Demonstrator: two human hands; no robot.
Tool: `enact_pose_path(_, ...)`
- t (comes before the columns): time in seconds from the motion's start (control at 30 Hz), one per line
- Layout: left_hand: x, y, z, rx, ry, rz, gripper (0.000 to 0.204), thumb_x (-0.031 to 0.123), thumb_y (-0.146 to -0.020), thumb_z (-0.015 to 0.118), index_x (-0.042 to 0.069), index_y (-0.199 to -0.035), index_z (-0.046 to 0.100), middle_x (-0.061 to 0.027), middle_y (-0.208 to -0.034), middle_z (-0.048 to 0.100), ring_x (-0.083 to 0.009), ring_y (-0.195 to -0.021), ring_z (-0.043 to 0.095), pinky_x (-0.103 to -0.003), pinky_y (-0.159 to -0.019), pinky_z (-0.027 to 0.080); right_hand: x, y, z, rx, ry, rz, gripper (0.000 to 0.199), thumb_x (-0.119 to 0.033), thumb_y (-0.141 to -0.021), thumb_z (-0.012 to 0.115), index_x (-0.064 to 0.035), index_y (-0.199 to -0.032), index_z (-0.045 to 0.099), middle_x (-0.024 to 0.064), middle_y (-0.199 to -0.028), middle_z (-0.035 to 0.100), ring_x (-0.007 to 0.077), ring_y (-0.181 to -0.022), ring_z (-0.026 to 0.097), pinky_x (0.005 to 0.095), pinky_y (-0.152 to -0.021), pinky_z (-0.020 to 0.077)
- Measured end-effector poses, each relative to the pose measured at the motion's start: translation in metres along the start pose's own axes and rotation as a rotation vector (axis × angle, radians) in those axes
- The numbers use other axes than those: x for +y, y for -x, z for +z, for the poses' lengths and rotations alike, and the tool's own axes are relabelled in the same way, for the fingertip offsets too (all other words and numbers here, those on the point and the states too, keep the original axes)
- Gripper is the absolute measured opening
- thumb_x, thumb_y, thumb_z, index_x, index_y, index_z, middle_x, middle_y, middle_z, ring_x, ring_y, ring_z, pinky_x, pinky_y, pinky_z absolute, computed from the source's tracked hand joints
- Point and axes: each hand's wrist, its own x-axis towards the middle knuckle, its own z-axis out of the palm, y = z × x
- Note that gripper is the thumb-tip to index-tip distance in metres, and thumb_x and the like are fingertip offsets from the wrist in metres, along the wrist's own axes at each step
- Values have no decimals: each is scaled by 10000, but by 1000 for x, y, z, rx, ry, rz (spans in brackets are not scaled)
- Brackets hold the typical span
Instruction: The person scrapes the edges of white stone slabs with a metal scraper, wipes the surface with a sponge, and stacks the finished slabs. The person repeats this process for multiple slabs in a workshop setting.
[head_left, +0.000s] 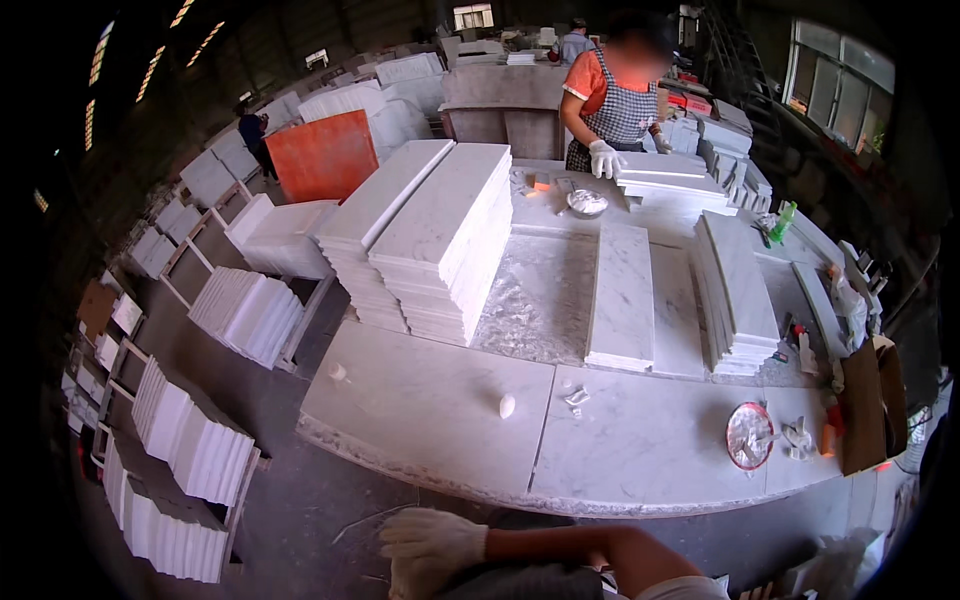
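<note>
My right hand [430,548], in a white work glove, is low in the head view, in front of the table's near edge. Its bare forearm [560,545] crosses my body from the right. The fingers lie loosely toward the left, and I see nothing held in them. My left hand cannot be made out. Closest on the stone-topped table [420,390] are a small white egg-shaped piece [507,406] and a crumpled white scrap [577,398]. Farther right stands a red-rimmed bowl [750,436] of white paste with a tool in it.
Stacks of marble slabs [440,220] stand at the table's left, with a narrower stack [620,295] mid-table and another [740,290] right. A cardboard box [875,405] sits at the right end. Across the table, a co-worker's gloved hand [605,158] touches slabs [665,168].
</note>
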Motion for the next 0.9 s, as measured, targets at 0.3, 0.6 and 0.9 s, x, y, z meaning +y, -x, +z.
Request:
enact_pose_path(0.3, 31, -22, -14, -108, -461, 210, 432, 358, -917, 578, 40, -1209, 585, -183, -1170, 612, -301, -1125, 576, -417, -977, 443, 182, -42, 13, -1045, -810, 172, 428, -354, -990, 491, -96, -1321, 571, 123, -1226, 609, 208, -1123, 565, 275, -1024, 396)
enact_pose_path(0.6, 48, -17, 27, -307, -487, 219, 451, 358, -921, 576, 33, -1234, 584, -202, -1198, 613, -320, -1134, 584, -420, -983, 447, 189, -19, 68, -1127, -1501, 355, 443, -392, -1006, 500, -16, -1219, 600, 26, -1050, 637, 120, -974, 572, 267, -852, 438)
enact_pose_path(0.9, 104, -24, 45, -403, -552, 144, 470, 358, -925, 574, 26, -1258, 582, -222, -1226, 615, -338, -1144, 591, -422, -990, 451, 264, -28, 39, -1012, -1382, 812, 406, -424, -1039, 378, -92, -1089, 607, -21, -888, 611, 89, -724, 575, 251, -591, 435)
